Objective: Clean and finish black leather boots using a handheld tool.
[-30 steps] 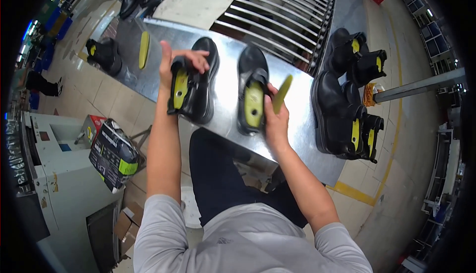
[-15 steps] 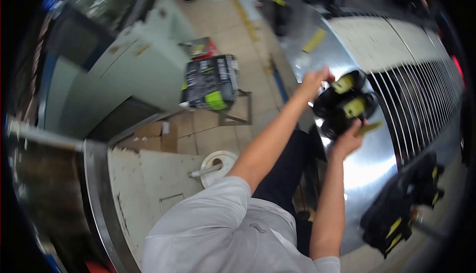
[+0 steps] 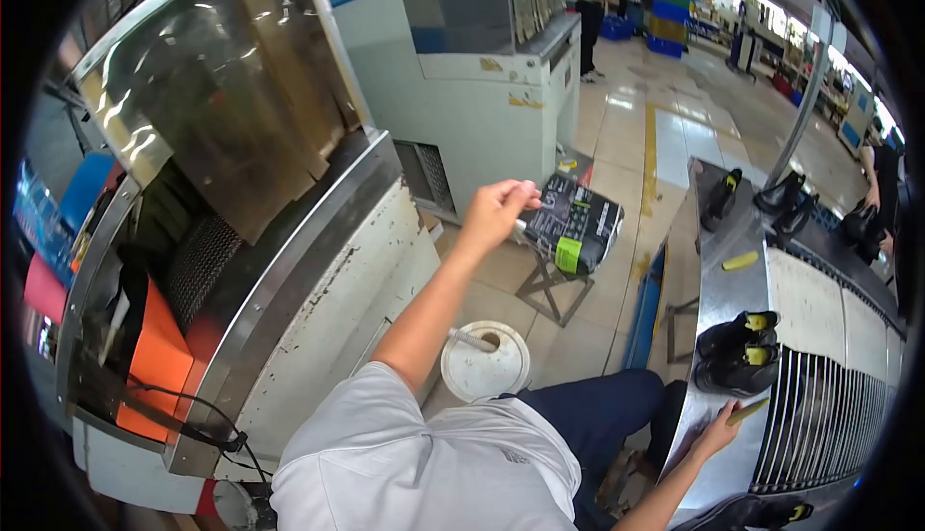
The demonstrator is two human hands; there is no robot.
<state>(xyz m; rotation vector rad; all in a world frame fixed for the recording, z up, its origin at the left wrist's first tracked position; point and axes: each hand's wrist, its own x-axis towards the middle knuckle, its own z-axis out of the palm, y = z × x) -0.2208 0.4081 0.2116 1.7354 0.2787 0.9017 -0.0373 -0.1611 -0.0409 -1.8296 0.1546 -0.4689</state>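
My left hand is stretched out to the left with its fingers curled, at the left edge of a black box with a green label that rests on a small metal stand. Nothing shows inside the hand. My right hand rests low on the steel table and pinches a thin yellow insole. Just beyond it lies a pair of black shoes with yellow insoles inside.
A large steel machine fills the left side. A white bucket stands on the floor by my legs. A roller conveyor adjoins the table, which also carries a loose yellow insole and more black shoes. People stand far back.
My view has swung left, away from the table. My left hand left the shoes and reached out to the black box. My right hand stayed at the table with the insole.
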